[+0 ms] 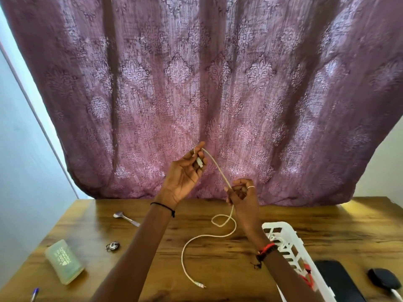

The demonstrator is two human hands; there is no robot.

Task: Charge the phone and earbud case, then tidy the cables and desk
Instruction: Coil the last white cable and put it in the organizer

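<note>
A white charging cable (220, 171) runs between my two raised hands above the wooden desk (207, 269). My left hand (185, 173) pinches one plug end of it near the fingertips. My right hand (241, 191) is closed around the cable lower down. The rest of the cable loops once and trails onto the desk, ending in a silver plug (201, 285). A black phone (339, 280) lies at the right front. Beside the phone sits a dark earbud case (382, 279) with a white cable (395, 294) at it.
A white slotted basket (283, 236) with a red item inside stands under my right forearm. On the left lie a spoon (125, 217), a small metal keyring (113, 246), a green translucent case (64, 261) and a pen (35, 294). A purple curtain (196, 83) hangs behind.
</note>
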